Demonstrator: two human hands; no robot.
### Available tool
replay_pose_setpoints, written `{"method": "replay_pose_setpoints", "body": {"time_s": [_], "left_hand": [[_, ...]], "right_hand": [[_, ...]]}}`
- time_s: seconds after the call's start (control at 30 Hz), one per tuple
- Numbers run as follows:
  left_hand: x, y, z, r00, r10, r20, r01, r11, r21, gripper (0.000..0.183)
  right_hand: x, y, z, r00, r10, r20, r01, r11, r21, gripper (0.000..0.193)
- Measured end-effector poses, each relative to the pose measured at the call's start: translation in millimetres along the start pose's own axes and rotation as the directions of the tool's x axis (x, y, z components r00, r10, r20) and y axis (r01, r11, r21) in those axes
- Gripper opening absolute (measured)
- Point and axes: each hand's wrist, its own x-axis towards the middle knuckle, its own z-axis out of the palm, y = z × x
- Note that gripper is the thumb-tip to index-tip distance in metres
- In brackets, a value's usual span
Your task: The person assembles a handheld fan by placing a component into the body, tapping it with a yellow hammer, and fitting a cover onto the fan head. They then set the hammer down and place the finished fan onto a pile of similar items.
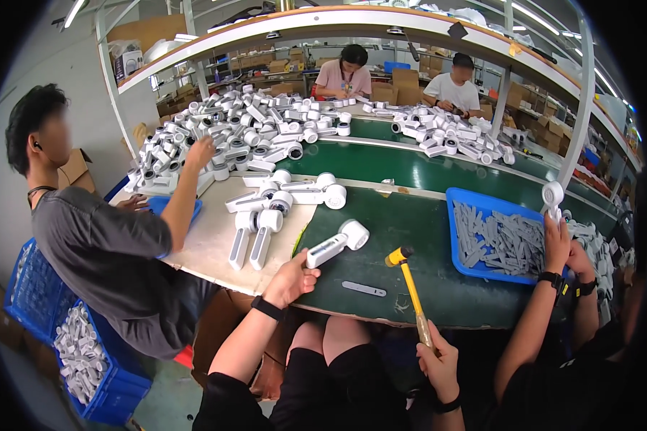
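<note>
My left hand (pixel 292 279) grips the lower end of a white handheld device (pixel 328 249) with a round drum-like head. The device lies tilted over the green mat, its head pointing away to the right. In my right hand (pixel 439 368) is a hammer (pixel 413 291) with a yellow handle, held by its lower end near the table's front edge. The hammer's black and yellow head is raised, to the right of the device and apart from it. Between them, nearer me, a thin grey strip (pixel 364 289) lies flat on the green mat (pixel 424 248).
Similar devices (pixel 266 233) lie left on a pale board (pixel 205 248), with a large heap (pixel 244 133) behind. A blue tray (pixel 449 215) of grey strips stands right. Co-workers sit at left (pixel 101 244) and right (pixel 528 323); two people (pixel 343 75) work across the green belt (pixel 381 162).
</note>
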Motion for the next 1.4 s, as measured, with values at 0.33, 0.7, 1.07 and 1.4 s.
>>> {"method": "replay_pose_setpoints", "body": {"time_s": [0.33, 0.7, 1.07, 1.4], "left_hand": [[-13, -33, 50, 0.453, 0.599, 0.661, -0.588, -0.357, 0.726, 0.030], [24, -56, 62, 0.479, 0.775, 0.412, -0.525, -0.122, 0.842, 0.009], [51, -29, 10, 0.442, 0.831, 0.338, -0.059, -0.349, 0.935, 0.053], [-19, -29, 7, 0.522, 0.689, 0.503, -0.302, -0.403, 0.864, 0.044]], "right_hand": [[-17, 19, -16, 0.996, 0.040, -0.083, -0.036, 0.998, 0.053, 0.059], [-22, 29, -19, 0.997, 0.052, -0.060, -0.046, 0.994, 0.096, 0.060], [-18, 37, -10, 0.996, 0.081, 0.022, -0.083, 0.990, 0.112, 0.060], [-27, 24, -10, 0.995, 0.028, 0.100, -0.029, 1.000, 0.006, 0.061]]}}
